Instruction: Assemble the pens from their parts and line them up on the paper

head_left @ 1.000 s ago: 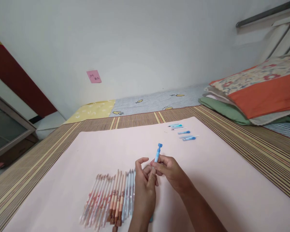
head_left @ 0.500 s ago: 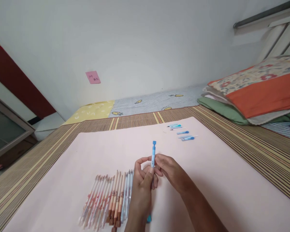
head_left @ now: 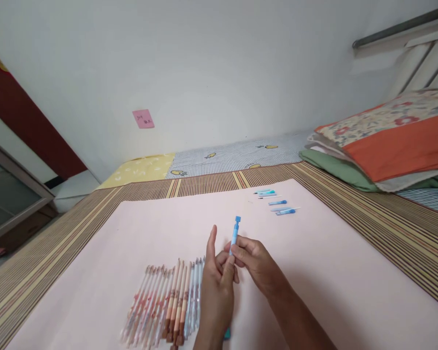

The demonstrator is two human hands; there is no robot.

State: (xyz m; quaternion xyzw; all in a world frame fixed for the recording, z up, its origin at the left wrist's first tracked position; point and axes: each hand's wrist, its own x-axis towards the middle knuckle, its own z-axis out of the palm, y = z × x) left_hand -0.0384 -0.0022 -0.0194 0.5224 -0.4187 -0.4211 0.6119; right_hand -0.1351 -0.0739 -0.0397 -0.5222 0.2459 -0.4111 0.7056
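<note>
Both hands hold one blue pen (head_left: 235,231) upright over a pale pink sheet (head_left: 332,272). My right hand (head_left: 253,265) pinches the barrel near its middle. My left hand (head_left: 216,282) grips the lower part with thumb and bent fingers, its index finger raised straight. The pen's blue cap end points away from me. A row of several pink, brown and pale blue pens (head_left: 168,301) lies on the sheet just left of my left hand. Small blue pen parts (head_left: 277,201) lie scattered farther off, to the right.
The pink sheet rests on a striped mat (head_left: 397,228) over a bed. Folded orange, floral and green bedding (head_left: 390,146) is stacked at the right. A white wall with a pink note (head_left: 143,118) stands behind. A cabinet (head_left: 7,194) is at the left.
My left index finger has straightened upward off the pen. The pen tilted slightly and stays between both hands. The view shifted a little.
</note>
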